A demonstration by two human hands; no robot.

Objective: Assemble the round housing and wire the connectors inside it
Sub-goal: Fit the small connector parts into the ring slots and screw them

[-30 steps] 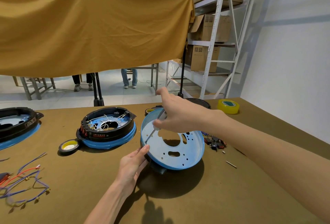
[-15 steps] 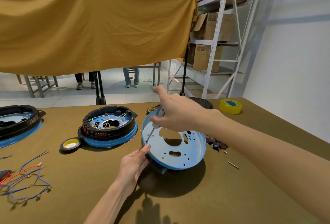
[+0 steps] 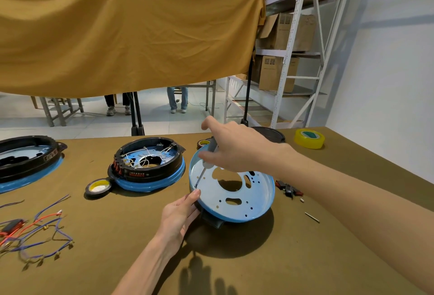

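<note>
A round blue housing plate (image 3: 237, 197) with several holes stands tilted toward me on a black ring at the table's middle. My left hand (image 3: 180, 214) holds its near left rim, thumb on the edge. My right hand (image 3: 232, 151) grips a grey-handled screwdriver (image 3: 206, 165) whose tip touches the plate near the left rim. A second housing (image 3: 148, 165), black ring on blue base with white wires inside, lies to the left. Loose blue and red wires (image 3: 35, 231) with connectors lie at the left edge.
A black tape roll (image 3: 98, 187) lies by the second housing, a yellow one (image 3: 309, 139) at the back right. Red-black connectors (image 3: 288, 190) and a small pin (image 3: 311, 217) lie right of the plate. A third housing (image 3: 25, 160) sits far left. An ochre cloth (image 3: 122, 31) hangs behind.
My right hand has shifted slightly on the screwdriver over the plate's left rim. The left hand stays on the rim. The view has moved a little closer.
</note>
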